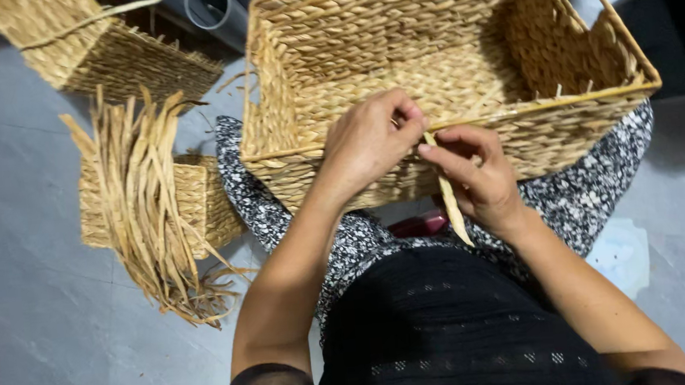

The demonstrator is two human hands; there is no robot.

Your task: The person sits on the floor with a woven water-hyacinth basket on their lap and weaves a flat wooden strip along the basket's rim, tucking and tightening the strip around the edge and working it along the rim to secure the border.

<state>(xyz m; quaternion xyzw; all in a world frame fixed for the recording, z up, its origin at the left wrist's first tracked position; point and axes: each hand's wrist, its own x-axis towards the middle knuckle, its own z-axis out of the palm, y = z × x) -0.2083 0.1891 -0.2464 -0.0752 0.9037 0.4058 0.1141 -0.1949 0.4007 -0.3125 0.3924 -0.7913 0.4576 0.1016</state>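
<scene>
I see my left hand (pixel 367 139) curled nearly closed on the near rim of the large woven basket (pixel 395 39), fingertips pinching at the wire edge. My right hand (pixel 477 174) is closed around a flat dried reed strip (pixel 449 200), which hangs down from the rim past my wrist. The basket rests tilted on my lap, its open mouth facing up, rectangular, tan braided weave. To my left, a bundle of loose reed strips (pixel 150 209) drapes over a smaller basket (pixel 203 200) on the grey floor (pixel 19 270), with open room around it.
</scene>
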